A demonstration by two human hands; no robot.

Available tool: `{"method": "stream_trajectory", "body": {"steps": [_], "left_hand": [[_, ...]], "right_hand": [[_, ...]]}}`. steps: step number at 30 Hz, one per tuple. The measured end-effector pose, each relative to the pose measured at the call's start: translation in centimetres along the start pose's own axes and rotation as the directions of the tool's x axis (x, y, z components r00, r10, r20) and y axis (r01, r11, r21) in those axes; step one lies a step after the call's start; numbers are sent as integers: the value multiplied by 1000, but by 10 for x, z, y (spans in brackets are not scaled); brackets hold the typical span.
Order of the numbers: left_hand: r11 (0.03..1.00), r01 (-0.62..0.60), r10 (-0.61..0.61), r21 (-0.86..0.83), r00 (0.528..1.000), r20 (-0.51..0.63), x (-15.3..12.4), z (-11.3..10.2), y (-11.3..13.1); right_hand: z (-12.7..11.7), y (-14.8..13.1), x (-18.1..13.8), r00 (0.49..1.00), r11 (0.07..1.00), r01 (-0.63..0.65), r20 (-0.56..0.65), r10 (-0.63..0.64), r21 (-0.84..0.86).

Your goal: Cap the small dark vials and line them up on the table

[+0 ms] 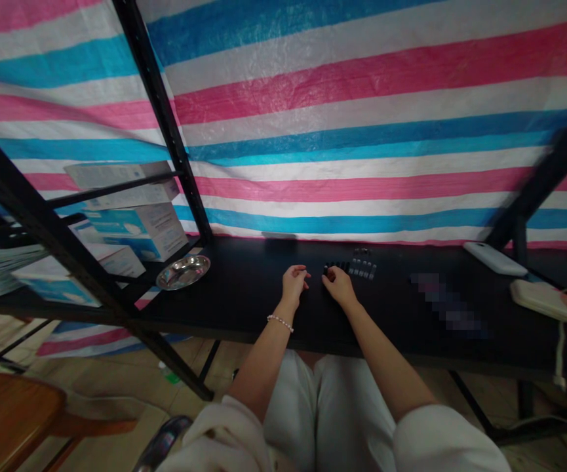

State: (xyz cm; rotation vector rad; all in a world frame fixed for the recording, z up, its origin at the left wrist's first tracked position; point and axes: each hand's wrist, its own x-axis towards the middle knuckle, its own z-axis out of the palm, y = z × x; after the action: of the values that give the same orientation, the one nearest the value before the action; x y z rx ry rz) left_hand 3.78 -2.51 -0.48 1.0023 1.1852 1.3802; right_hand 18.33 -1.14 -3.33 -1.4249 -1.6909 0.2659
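Note:
My left hand, with a beaded bracelet on the wrist, is raised over the black tabletop. Its fingers are curled in, and whatever they hold is too small to make out. To its right, my right hand pinches at the left end of a row of small black pieces, its fingertips on one of them. Next to that row stand several small clear tubes. Behind them lie a few tiny clear parts, too small to name.
A shiny metal dish rests to the left, near stacked boxes beyond a black rack post. On the right are a white oblong object, a white power strip with a cable, and a blurred-out patch. A wooden chair stands lower left.

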Motion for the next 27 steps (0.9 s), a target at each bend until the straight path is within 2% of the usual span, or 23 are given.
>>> {"method": "stream_trajectory", "body": {"steps": [8, 20, 22, 24, 27], "left_hand": [[1000, -4, 4, 10, 1000, 4, 0, 0, 0], [999, -2, 2, 44, 1000, 6, 1, 0, -1], [999, -6, 6, 53, 1000, 7, 1, -1, -1], [998, -10, 9, 63, 1000, 7, 1, -1, -2], [998, -12, 11, 67, 1000, 9, 1, -1, -1]], "right_hand": [[-3, -3, -2, 1000, 1000, -16, 6, 16, -6], [-4, -11, -9, 997, 999, -32, -67, 34, 25], [-9, -17, -13, 992, 997, -26, -122, 34, 71], [-18, -23, -16, 974, 993, 2, -226, 24, 117], [-37, -24, -15, 884, 992, 61, -467, -1, 114]]}}
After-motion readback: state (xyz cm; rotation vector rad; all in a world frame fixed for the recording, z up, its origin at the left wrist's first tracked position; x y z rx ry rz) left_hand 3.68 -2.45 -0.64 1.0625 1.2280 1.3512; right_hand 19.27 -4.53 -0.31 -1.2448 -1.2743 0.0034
